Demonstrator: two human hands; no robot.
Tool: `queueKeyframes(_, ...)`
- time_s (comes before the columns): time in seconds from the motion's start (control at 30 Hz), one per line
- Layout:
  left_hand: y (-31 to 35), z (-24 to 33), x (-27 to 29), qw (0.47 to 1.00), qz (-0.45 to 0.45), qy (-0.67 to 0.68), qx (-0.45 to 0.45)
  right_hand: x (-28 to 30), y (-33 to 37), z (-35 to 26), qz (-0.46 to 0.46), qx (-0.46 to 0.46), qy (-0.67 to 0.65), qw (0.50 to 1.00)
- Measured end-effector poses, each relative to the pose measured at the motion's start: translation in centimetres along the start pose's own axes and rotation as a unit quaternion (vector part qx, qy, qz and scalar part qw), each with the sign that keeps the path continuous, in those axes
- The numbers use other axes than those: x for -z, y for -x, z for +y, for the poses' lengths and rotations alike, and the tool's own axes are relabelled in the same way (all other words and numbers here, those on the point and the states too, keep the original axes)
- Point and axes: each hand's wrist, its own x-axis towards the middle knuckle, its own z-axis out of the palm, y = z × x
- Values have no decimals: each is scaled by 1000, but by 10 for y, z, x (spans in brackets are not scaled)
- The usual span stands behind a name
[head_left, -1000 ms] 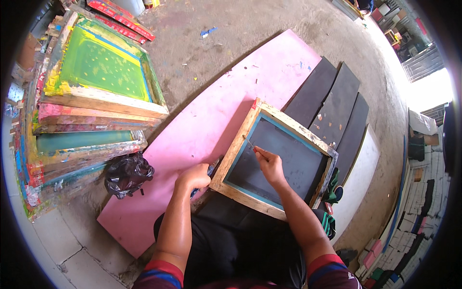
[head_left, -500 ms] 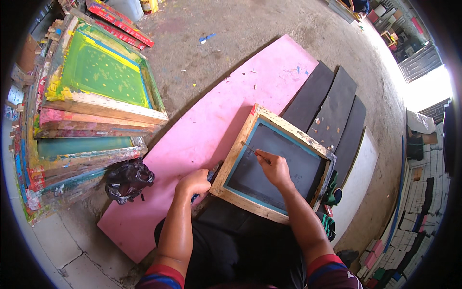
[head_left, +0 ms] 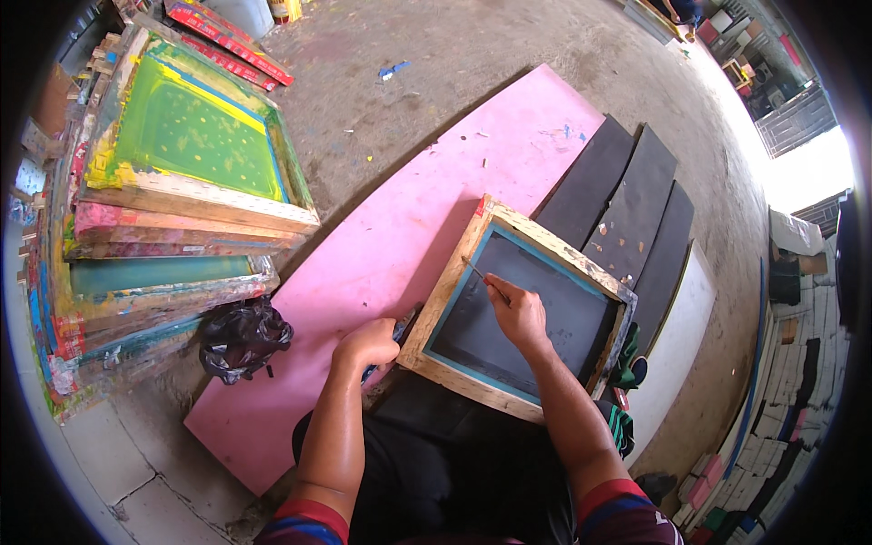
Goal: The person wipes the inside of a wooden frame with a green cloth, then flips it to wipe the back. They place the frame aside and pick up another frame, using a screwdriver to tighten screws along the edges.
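At the black-clothed lap [head_left: 436, 463] sat a rectangular, pale-wood-framed dark screen [head_left: 474, 325].
Head view: the right hand [head_left: 520, 316] had its grip pinched around a slim, dark tool [head_left: 477, 272]; the left hand [head_left: 369, 342] curled beside the frame, hold unclear. Excess tip pressure could have pierced the screen.

On the grey floor [head_left: 418, 41] lie a pink board [head_left: 363, 263], black panels [head_left: 630, 207] and a blue scrap [head_left: 392, 70].

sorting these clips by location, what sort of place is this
It looks like a workshop, perhaps for screen printing: paint-smeared frames are stacked at the left, the right hand holds a thin tool over a wooden frame with dark mesh, and the floor is rough and stained.
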Motion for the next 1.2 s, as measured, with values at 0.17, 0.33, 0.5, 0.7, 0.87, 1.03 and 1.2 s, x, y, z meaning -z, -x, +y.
queueKeyframes(0.17,2,4,1,1000,-6,-10,2,2,2,-11,-8,14,85,996)
queueKeyframes(0.33,6,11,0,999,8,-30,20,-7,4,-11,-20,-13,100,995)
queueKeyframes(0.5,2,4,-2,1000,10,-21,20,-2,3,-24,-56,-36,95,993)
queueKeyframes(0.7,-1,4,-2,999,9,-33,14,-10,-15,18,-33,9,-35,999)
queueKeyframes(0.87,-1,1,-1,1000,2,-21,19,-6,-15,-3,-1,57,42,997)
queueKeyframes(1.03,4,8,3,1000,-2,-14,19,-7,-1,10,-9,0,6,1000)
queueKeyframes(1.2,4,5,0,999,16,-45,21,-5,0,0,-25,-11,39,999)
